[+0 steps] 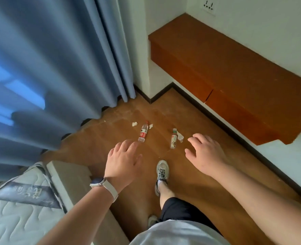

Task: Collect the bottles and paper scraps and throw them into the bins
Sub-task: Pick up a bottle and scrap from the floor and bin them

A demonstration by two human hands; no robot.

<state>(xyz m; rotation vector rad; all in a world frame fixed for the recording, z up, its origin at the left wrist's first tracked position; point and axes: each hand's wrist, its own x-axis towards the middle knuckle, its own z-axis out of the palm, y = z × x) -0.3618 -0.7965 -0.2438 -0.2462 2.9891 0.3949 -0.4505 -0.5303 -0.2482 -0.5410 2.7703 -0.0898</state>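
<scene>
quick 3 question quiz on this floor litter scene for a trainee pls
1. True or false: the left hand already holds the red-label bottle.
2. Which lies nearer the right hand? A) red-label bottle B) green-label bottle C) curtain
3. Fill in: both bottles lie on their sides on the wooden ____.

Key:
1. False; both hands are empty with fingers spread above the floor.
2. B; a paper scrap sits right beside it.
3. floor

Bottle labels and mattress tag lettering too blurred to read
</scene>
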